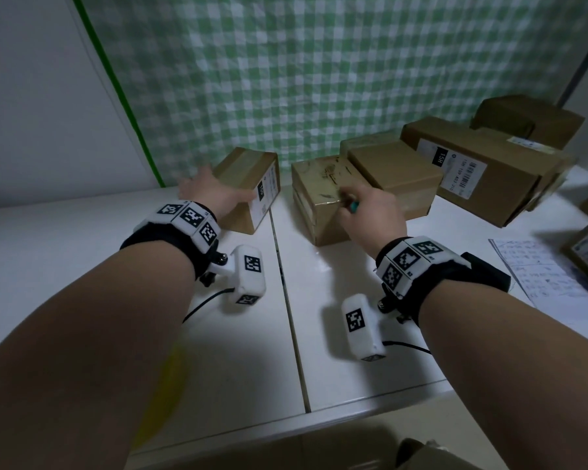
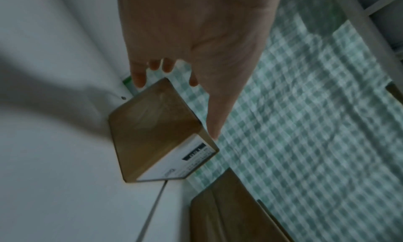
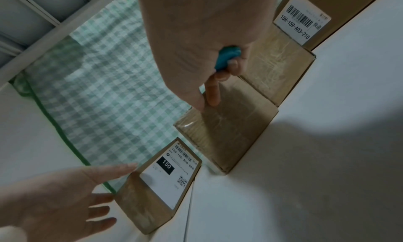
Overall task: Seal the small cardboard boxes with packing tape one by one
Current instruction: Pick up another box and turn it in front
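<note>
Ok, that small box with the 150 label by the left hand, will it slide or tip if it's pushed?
The small box sits flat on the smooth white table, so it will probably slide rather than tip. Its straight edges suggest stiff cardboard. The glossy tape on top may feel slippery to the open left hand.

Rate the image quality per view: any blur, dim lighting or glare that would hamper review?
Head view: dim, wide-angle bending; left hand motion-blurred, glare on the taped box. Left wrist view: smeared throughout, the labelled box soft. Right wrist view: sharpest, labels readable, right hand casting a broad shadow on the table.
</note>
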The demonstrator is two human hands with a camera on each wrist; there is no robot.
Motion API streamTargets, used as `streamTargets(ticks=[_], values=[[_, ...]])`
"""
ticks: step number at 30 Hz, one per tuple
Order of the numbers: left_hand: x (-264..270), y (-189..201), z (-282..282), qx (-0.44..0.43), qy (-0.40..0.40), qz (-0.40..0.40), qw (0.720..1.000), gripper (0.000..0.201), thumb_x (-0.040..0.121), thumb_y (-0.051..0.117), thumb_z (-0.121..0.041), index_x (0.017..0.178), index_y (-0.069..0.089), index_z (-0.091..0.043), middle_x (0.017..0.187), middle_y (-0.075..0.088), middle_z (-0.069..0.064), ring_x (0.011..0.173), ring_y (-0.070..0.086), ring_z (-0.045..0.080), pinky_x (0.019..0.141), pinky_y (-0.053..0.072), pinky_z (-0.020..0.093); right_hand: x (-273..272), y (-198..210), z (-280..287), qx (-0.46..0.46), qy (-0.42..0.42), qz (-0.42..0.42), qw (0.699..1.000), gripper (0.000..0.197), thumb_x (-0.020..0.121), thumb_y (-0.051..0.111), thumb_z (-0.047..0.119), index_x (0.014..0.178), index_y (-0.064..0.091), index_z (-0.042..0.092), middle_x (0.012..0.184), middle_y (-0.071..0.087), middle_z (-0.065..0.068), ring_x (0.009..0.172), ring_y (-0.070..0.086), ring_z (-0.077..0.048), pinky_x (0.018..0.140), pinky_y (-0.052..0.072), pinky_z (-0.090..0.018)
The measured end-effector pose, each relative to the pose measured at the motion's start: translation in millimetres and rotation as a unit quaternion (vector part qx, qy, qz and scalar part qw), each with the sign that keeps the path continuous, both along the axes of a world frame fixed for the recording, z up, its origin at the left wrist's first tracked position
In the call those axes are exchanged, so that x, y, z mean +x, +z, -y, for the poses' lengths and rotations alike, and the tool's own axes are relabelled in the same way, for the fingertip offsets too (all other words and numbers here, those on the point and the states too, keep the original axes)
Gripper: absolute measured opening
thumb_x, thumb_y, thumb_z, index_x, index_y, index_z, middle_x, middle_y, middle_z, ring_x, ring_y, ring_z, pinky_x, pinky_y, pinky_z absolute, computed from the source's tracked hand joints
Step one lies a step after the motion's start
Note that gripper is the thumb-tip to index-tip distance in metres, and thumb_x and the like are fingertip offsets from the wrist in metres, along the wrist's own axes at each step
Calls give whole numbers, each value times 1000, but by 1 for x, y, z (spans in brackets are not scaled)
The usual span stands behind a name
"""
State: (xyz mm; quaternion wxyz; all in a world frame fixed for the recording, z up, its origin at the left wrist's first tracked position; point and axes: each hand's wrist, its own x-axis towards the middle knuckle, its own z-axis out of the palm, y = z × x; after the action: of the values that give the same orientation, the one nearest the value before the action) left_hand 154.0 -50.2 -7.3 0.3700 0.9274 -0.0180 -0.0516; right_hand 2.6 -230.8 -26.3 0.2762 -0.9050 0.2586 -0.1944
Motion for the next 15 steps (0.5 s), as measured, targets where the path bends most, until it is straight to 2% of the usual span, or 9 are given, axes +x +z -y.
streamTargets(ticks=[1,4,5,8,10,13,15], values=[[3,-2,-2,-11,-13,-13,1000,112,45,82,-57,141,36,-21,137,47,11,120,50,31,97,48,46,2,-2,0,0,1,-4,1000,39,88,54,22,125,59,30,116,66,-5,108,59,-27,90,51,-39],[4,-5,-5,-42,-32,-9,999,84,62,84,-40,133,45,-16,121,56,2,108,57,26,92,51,41,4,-5,0,-2,5,-8,1000,40,88,53,22,128,57,30,117,65,-4,108,59,-25,91,51,-39],[4,-6,-5,-48,-30,-10,998,82,62,83,-38,132,47,-15,118,57,3,106,58,25,91,52,40,5,-6,0,0,6,-7,1000,41,89,53,22,128,56,30,117,65,-4,109,59,-25,91,51,-39],[-4,-1,-6,-54,-5,-13,998,88,48,80,-45,124,52,-9,117,61,6,101,61,25,84,55,39,4,-5,-2,29,11,2,1000,42,89,53,21,130,55,29,119,64,-4,109,59,-24,92,51,-39],[-10,5,-9,-59,-11,-14,998,71,54,80,-38,114,58,-6,109,62,8,97,62,24,83,56,38,1,-4,-3,46,14,15,999,41,90,53,21,130,55,27,121,64,-4,110,59,-23,94,50,-39],[-20,16,-22,-103,-12,-29,994,40,62,80,-20,94,59,-8,99,64,8,87,63,21,78,58,36,-6,2,-9,73,20,41,996,35,91,52,23,126,59,24,120,63,-4,103,59,-17,88,50,-31],[-31,27,-35,-140,-14,-30,990,37,64,81,-13,88,53,-10,92,60,5,80,60,17,71,57,34,-11,7,-15,99,30,49,993,31,93,51,23,121,63,20,119,63,-3,100,59,-15,85,47,-26]])
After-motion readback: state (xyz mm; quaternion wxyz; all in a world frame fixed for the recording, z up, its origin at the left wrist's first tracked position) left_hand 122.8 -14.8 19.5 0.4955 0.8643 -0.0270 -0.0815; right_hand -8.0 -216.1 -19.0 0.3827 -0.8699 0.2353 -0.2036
